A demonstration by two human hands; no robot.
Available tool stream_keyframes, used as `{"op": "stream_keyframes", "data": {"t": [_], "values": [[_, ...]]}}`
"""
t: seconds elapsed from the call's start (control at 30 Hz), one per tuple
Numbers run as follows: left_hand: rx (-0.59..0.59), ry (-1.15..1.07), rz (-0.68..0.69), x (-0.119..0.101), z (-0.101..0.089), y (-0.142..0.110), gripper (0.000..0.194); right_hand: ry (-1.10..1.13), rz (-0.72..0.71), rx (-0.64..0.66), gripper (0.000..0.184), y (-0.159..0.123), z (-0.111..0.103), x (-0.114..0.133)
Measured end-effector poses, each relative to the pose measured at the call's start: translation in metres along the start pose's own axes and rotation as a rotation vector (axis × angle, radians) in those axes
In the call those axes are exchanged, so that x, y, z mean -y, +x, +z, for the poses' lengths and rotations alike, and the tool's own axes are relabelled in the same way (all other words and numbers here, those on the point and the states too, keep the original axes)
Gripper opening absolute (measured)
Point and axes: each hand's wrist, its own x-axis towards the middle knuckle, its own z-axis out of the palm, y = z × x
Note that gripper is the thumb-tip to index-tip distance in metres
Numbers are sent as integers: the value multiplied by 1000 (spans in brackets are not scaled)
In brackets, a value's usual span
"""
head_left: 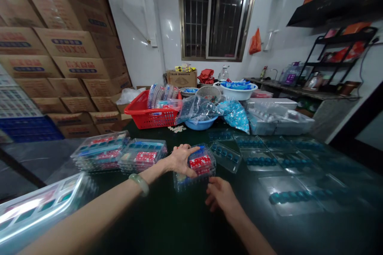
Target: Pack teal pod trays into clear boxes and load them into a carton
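Note:
In the middle of the dark table, a stack of clear plastic boxes (201, 162) shows a red panel with white marks and blue pieces in the top box. My left hand (183, 160), with a pale bangle on its wrist, grips this stack from the left, thumb and forefinger spread over the top. Just off the stack's near right corner is my right hand (220, 196), its fingers loosely bent and apart, nothing visible in them. Similar filled boxes stand in two stacks to the left, the nearer one (144, 154) beside my left forearm. A clear tray with blue-green pieces (226, 156) lies right of the stack.
More clear trays (291, 195) cover the table's right side. At the back are a red basket (152, 115), a blue basin (201, 123), a bag of blue pieces (235, 115) and a white tub (237, 92). A blurred box stack (44, 211) occupies the left front. Cartons (76, 46) line the left wall.

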Motion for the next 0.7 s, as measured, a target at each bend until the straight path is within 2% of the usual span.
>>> {"op": "stream_keyframes", "data": {"t": [0.07,0.17,0.23,0.27,0.37,0.47,0.7], "values": [[-1,-11,0,0,3,0,101,-47,-59,-89,25,-3,2,-3],[2,-32,3,0,6,-2,99,-270,-339,-246,29,-11,3,-3],[1,-56,7,0,6,-3,98,-494,-527,-314,37,-15,3,-4],[0,-71,8,0,6,-4,98,-599,-576,-328,42,-16,3,-4],[-2,-126,4,-1,4,-5,98,-813,-582,-333,48,-15,5,-8],[2,-174,-11,-2,0,-5,95,-935,-572,-337,52,-13,9,-12],[9,-254,-26,0,-9,-6,94,-982,-557,-318,59,-10,14,-14]]}}
